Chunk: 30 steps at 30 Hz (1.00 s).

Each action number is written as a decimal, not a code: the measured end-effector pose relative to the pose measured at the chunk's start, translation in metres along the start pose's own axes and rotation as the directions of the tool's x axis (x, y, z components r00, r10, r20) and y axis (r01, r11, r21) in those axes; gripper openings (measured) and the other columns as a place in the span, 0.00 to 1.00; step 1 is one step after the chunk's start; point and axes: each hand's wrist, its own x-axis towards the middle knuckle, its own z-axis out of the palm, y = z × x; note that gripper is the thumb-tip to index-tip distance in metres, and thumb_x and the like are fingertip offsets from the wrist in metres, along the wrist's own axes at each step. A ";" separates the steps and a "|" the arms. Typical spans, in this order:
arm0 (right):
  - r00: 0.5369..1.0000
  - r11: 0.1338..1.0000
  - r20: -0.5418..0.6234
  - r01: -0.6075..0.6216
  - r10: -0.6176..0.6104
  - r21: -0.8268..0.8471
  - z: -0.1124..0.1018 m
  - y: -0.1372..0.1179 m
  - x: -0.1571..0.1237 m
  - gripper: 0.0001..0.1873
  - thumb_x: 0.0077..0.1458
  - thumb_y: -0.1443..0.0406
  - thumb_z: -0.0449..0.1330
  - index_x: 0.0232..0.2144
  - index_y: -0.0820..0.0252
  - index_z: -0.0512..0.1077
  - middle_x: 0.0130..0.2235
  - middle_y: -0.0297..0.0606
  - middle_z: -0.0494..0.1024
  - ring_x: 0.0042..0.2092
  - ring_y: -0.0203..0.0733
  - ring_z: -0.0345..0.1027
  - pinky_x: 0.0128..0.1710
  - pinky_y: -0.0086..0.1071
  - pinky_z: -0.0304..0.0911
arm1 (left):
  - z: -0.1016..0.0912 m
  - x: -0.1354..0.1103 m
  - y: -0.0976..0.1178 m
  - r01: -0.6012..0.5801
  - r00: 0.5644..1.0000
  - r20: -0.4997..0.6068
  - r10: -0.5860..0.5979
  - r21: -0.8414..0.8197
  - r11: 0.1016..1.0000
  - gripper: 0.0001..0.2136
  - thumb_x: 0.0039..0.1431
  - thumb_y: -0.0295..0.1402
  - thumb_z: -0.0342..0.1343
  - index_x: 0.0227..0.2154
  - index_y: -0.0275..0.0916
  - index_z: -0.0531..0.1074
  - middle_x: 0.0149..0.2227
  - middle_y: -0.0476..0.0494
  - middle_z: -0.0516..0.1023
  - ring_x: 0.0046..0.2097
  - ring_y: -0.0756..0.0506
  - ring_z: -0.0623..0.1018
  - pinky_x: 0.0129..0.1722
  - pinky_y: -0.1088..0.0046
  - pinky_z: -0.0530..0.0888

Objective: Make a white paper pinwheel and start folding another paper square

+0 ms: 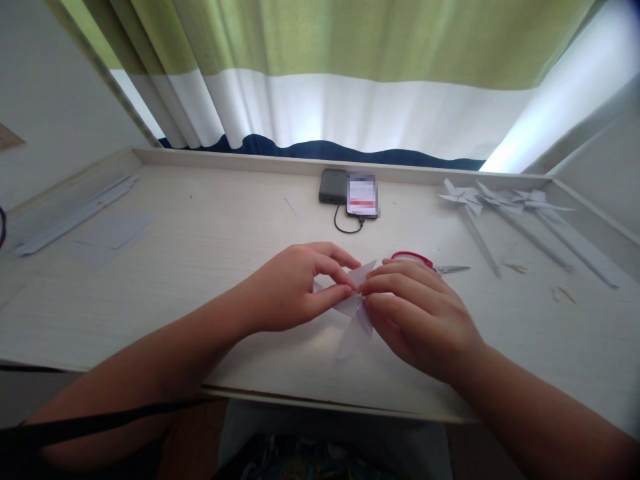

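Observation:
Between my two hands is a folded white paper pinwheel [354, 327], its pointed blades sticking out above and below my fingers. My left hand [307, 283] pinches it near the middle from the left, thumb and fingertips together. From the right, my right hand [420, 310] grips the same paper close to its centre, fingertips almost touching those of the left. The very centre is hidden under the fingers. Just behind my right hand lie scissors [453, 269] with red handles, partly covered by the hand.
Finished-looking paper pinwheels on paper sticks [483, 240] lie at the right, beside small wooden bits [516, 268]. A power bank [333, 186] is cabled to a phone [363, 195] at the back. Rolled paper strips [75, 217] and flat sheets [115, 230] lie left. A raised ledge [240, 161] edges the table.

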 end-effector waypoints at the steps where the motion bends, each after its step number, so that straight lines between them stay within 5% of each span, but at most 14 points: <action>1: 1.000 1.000 -0.002 0.002 -0.002 -0.001 0.000 0.000 0.000 0.07 0.53 0.74 0.61 0.33 0.60 0.72 0.40 0.40 0.79 0.44 0.45 0.70 0.49 0.44 0.68 | 0.000 0.000 0.000 0.007 1.000 -0.005 -0.007 0.000 1.000 0.08 0.60 0.33 0.55 0.34 0.42 0.80 0.49 0.45 0.77 0.49 0.44 0.76 0.50 0.66 0.73; 16: 0.999 0.997 -0.001 0.053 -0.053 -0.053 0.002 -0.002 -0.001 0.07 0.54 0.74 0.61 0.33 0.59 0.72 0.38 0.38 0.79 0.42 0.42 0.71 0.50 0.43 0.68 | 0.001 0.000 0.002 0.092 0.996 0.014 -0.092 -0.005 0.996 0.07 0.58 0.33 0.56 0.32 0.38 0.77 0.38 0.45 0.80 0.38 0.46 0.78 0.39 0.70 0.74; 30: 0.999 1.000 -0.042 0.010 -0.010 -0.014 0.001 -0.002 -0.002 0.08 0.52 0.74 0.62 0.35 0.59 0.72 0.42 0.39 0.80 0.45 0.45 0.71 0.50 0.45 0.67 | -0.001 0.000 0.000 0.060 0.998 0.033 -0.058 -0.074 0.995 0.07 0.59 0.34 0.56 0.34 0.40 0.79 0.43 0.46 0.80 0.43 0.45 0.77 0.46 0.68 0.74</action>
